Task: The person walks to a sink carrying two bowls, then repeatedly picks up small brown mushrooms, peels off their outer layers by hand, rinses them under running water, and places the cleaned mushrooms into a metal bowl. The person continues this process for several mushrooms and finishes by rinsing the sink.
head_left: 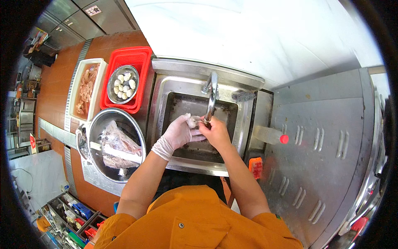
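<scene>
Both hands meet over the steel sink, just below the spout of the curved chrome faucet. My left hand wears a thin white glove. Its fingers are closed on a small pale rounded piece, whose kind I cannot make out. Bare, my right hand has its thumb and fingers pinched against the piece's right side. Whatever lies between those fingers is too small to name. To the left, a steel bowl of several similar whitish, rounded pieces sits in a red plastic basket.
A big steel basin with a large pale chunk stands left of my left forearm. Behind it is a white tub of pinkish meat. Right of the sink are a red-capped bottle, an orange brush and a dark scouring pad.
</scene>
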`<state>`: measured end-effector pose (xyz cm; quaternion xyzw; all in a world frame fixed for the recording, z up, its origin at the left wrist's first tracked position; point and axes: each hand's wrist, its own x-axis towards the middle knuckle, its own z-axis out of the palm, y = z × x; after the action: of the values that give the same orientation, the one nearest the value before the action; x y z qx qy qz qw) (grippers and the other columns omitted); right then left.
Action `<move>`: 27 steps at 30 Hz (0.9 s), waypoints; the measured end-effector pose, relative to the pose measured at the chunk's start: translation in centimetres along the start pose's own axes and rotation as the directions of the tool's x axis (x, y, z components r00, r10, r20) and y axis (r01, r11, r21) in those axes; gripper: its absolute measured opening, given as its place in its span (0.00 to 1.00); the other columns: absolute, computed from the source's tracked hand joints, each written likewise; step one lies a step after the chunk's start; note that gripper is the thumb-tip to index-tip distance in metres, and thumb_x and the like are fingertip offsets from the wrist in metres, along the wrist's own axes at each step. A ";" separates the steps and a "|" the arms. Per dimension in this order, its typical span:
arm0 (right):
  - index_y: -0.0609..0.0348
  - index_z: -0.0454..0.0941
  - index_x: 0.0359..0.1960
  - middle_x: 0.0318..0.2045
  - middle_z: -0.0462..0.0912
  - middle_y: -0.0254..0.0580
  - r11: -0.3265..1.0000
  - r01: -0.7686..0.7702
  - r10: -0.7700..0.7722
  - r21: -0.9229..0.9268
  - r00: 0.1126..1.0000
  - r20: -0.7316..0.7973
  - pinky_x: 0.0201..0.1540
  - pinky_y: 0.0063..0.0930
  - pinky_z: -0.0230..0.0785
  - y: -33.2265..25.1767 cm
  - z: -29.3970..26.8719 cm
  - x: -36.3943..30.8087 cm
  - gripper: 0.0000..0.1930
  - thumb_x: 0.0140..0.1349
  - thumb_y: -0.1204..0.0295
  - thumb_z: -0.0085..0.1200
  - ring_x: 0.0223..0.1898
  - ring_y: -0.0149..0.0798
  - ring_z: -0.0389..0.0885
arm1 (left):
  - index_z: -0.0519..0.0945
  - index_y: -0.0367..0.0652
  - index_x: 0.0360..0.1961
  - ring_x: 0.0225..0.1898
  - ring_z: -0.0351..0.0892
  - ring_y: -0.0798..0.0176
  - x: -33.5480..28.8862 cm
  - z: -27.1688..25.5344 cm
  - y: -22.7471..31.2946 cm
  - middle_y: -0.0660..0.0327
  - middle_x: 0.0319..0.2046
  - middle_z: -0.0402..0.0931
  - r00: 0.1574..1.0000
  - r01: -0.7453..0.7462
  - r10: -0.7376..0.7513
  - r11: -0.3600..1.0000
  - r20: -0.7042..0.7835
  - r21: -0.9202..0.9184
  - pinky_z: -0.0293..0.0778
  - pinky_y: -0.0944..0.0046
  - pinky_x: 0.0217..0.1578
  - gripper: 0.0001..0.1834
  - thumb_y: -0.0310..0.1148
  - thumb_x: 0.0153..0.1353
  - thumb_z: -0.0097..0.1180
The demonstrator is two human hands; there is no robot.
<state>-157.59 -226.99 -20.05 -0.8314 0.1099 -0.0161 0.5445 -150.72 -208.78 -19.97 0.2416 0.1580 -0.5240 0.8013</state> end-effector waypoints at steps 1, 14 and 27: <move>0.62 0.84 0.43 0.30 0.87 0.46 0.999 -0.040 0.040 -0.023 0.999 -0.027 0.38 0.30 0.76 0.7 0.0 -0.2 0.10 0.65 0.70 0.65 0.31 0.32 0.84 | 0.81 0.41 0.54 0.59 0.81 0.40 0.0 -0.1 0.1 0.52 0.55 0.82 1.000 0.016 -0.016 0.999 0.003 -0.030 0.69 0.30 0.65 0.22 0.48 0.72 0.53; 0.58 0.85 0.51 0.64 0.75 0.47 0.969 -0.072 0.083 0.235 0.996 -0.038 0.56 0.34 0.76 5.4 -0.6 -1.6 0.16 0.65 0.67 0.68 0.58 0.48 0.80 | 0.71 0.46 0.63 0.42 0.84 0.67 1.9 0.6 0.1 0.62 0.49 0.82 0.997 0.080 -0.076 0.895 -0.027 0.439 0.83 0.59 0.50 0.27 0.26 0.63 0.61; 0.60 0.85 0.40 0.48 0.84 0.45 0.987 0.015 0.026 0.162 0.968 -0.249 0.43 0.35 0.78 2.9 -1.3 0.6 0.09 0.65 0.68 0.66 0.48 0.45 0.85 | 0.64 0.42 0.72 0.50 0.87 0.62 2.4 1.9 -0.1 0.56 0.66 0.73 0.991 0.077 -0.114 0.907 0.068 0.414 0.83 0.54 0.57 0.35 0.24 0.63 0.60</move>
<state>-157.64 -229.37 -22.19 -0.7753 0.1782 -0.1282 0.5922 -149.87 -211.71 -19.64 0.3725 0.0197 -0.5944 0.7124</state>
